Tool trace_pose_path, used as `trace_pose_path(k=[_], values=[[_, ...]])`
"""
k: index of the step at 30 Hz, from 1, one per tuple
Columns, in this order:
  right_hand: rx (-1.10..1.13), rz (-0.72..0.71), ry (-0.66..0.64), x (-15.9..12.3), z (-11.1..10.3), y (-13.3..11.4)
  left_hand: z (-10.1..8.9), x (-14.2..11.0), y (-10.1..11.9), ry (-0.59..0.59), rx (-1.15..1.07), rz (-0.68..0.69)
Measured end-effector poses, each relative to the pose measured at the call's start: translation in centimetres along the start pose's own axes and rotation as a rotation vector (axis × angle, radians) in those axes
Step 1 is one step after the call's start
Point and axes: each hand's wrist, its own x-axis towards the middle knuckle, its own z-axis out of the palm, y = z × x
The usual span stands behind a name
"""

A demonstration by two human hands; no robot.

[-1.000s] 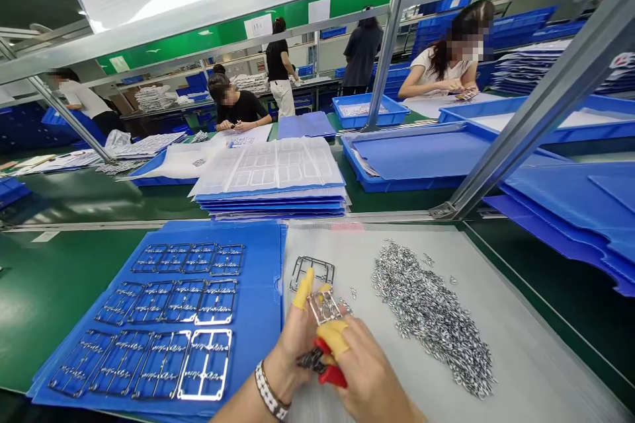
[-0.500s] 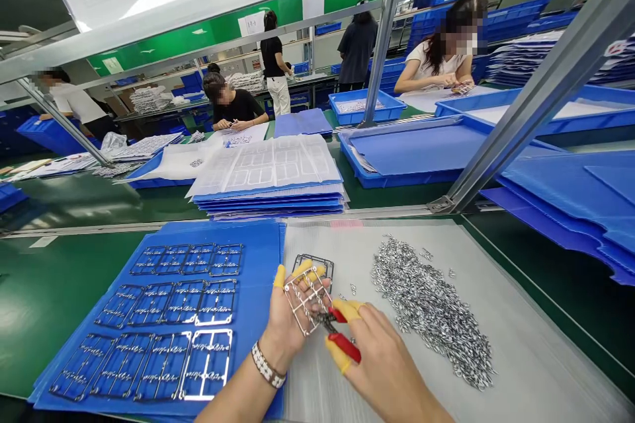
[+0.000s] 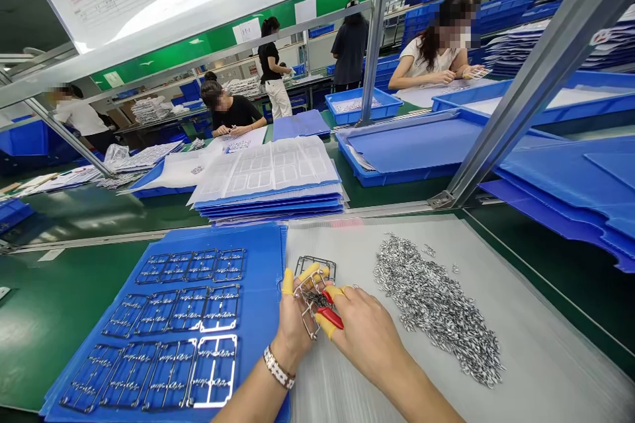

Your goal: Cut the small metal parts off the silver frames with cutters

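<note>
My left hand [image 3: 292, 325], with yellow finger covers, holds a small silver sprue frame [image 3: 308, 325] tilted in its fingers. In my right hand [image 3: 370, 334] are red-handled cutting pliers [image 3: 330, 318]; their dark jaws lie over the middle of the frame. Whether the jaws are closed on a part I cannot tell. Just behind my left fingers, a darker frame [image 3: 333, 270] lies on the whitish sheet [image 3: 347, 383]. To the right of my hands is a heap of small silver pieces [image 3: 436, 307]. Several frames [image 3: 214, 370] lie in rows on a blue sheet [image 3: 268, 251] at left.
A stack of blue and white sheets [image 3: 268, 195] stands beyond my hands. Blue trays [image 3: 381, 175] and a slanted metal post [image 3: 526, 79] are farther right. Co-workers sit and stand across the bench, one person [image 3: 439, 46] holding a similar frame.
My left hand has tilted the frame more steeply. The pliers have moved up and left, farther over it. The view has shifted slightly, and the co-worker at right has moved a hand outward.
</note>
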Motion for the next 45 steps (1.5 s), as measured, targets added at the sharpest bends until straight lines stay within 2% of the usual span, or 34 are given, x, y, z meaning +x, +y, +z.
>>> trace_pose_path(k=[7,14,17,23,28,34,40,43,45], values=[[0.018,0.025,-0.094,0.3,-1.9,-0.3,-0.2,0.0,-0.1,-0.043,0.109,0.029],[0.004,-0.030,-0.160,0.8,-3.7,-0.3,-1.0,0.1,-0.1,-0.058,0.227,0.163],[-0.005,-0.042,-0.145,0.6,-3.8,-0.2,-0.9,-0.1,0.1,-0.067,0.248,0.168],[-0.042,0.070,-0.109,-0.2,-3.7,0.9,0.3,-0.9,0.7,-0.042,0.135,0.026],[-0.055,0.108,-0.093,0.2,-3.3,1.7,1.1,-1.2,0.6,-0.005,0.067,-0.014],[-0.047,0.098,-0.088,0.5,-2.9,1.5,0.9,-1.3,0.5,0.003,0.126,0.010],[-0.080,0.101,-0.118,0.6,-2.9,1.4,0.8,-1.4,0.2,-0.050,0.202,0.056],[-0.106,0.104,-0.096,0.4,-2.9,1.4,0.9,-1.3,0.2,-0.048,0.190,0.084],[-0.112,0.099,-0.080,0.1,-2.9,1.5,0.8,-1.2,0.4,-0.044,0.149,0.056]])
